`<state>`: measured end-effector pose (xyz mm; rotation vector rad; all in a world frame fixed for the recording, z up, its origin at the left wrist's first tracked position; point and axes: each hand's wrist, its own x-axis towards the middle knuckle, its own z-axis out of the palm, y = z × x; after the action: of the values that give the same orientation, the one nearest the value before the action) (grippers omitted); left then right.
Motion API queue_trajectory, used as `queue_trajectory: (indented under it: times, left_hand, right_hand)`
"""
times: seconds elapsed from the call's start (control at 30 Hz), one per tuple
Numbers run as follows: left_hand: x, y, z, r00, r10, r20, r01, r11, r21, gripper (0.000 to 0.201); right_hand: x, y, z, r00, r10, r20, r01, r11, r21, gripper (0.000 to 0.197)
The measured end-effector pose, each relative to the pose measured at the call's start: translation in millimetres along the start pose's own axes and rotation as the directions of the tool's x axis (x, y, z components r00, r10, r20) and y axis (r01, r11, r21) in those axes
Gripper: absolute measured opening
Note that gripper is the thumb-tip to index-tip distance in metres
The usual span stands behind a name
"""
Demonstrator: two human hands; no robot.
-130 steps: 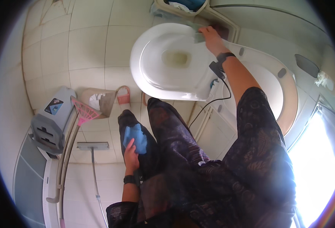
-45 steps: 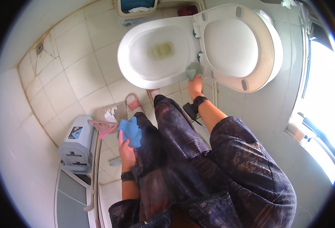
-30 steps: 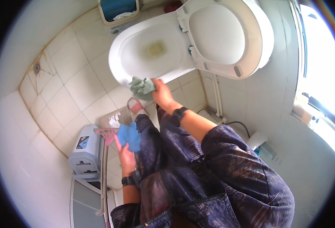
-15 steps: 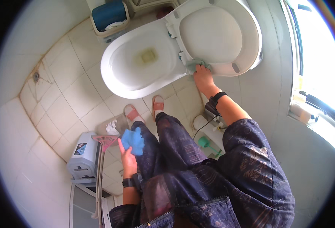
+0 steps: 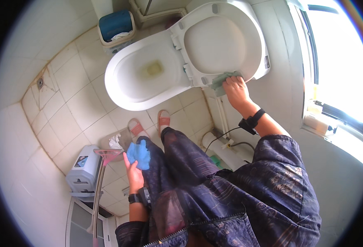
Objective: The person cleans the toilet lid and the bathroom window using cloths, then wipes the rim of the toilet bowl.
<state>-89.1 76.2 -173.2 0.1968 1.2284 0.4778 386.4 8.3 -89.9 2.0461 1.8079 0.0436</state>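
A white toilet (image 5: 126, 102) stands in front of me, its seat (image 5: 251, 45) and lid raised. Yellowish-green water lies in the bowl. My right hand (image 5: 235, 91) presses a grey-green cloth (image 5: 219, 85) against the near edge of the raised seat, fingers closed over it. Lower left, over my left leg, my left hand (image 5: 135, 172) holds a crumpled blue cloth (image 5: 139, 154) between thumb and fingers. The blue cloth touches nothing on the toilet.
A blue-lidded bin (image 5: 117, 25) stands beyond the toilet. At left are a grey-blue box (image 5: 82, 166), a pink-headed squeegee (image 5: 109, 154) and a small waste basket (image 5: 115, 140) with tissue. A white pipe (image 5: 221, 151) and hoses lie at right. Bottles (image 5: 321, 122) line the windowsill.
My right hand has slid the grey-green cloth along the seat's edge, away from the hinge. The view has shifted slightly. My left hand still holds the blue cloth.
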Motion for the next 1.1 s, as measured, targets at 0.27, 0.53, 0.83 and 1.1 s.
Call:
queue_trajectory:
  times: [0.27, 0.53, 0.83, 1.1]
  left_hand:
    - [-3.1, -7.9, 32.7, 0.998, 0.006, 0.062, -0.006, 1.0, 0.003, 0.071]
    - [-3.6, -8.9, 38.4, 0.996, 0.069, 0.062, -0.075, 0.992, 0.097, 0.075]
    - [-3.7, -28.3, 52.6, 0.999, 0.046, 0.006, -0.046, 0.998, 0.044, 0.082]
    - [2.3, -33.6, 50.2, 0.994, 0.079, 0.077, -0.08, 0.997, 0.017, 0.081]
  right_hand:
    - [-3.6, -6.2, 45.1, 0.999, -0.029, 0.024, 0.029, 1.0, 0.004, 0.014]
    - [20.2, -6.0, -26.0, 0.982, -0.184, 0.052, 0.165, 0.953, 0.254, 0.011]
    - [17.6, 75.9, -84.3, 0.981, -0.179, -0.08, 0.174, 0.983, -0.065, 0.006]
    - [103.1, 119.1, -109.5, 0.946, -0.175, -0.272, 0.129, 0.975, -0.178, 0.002]
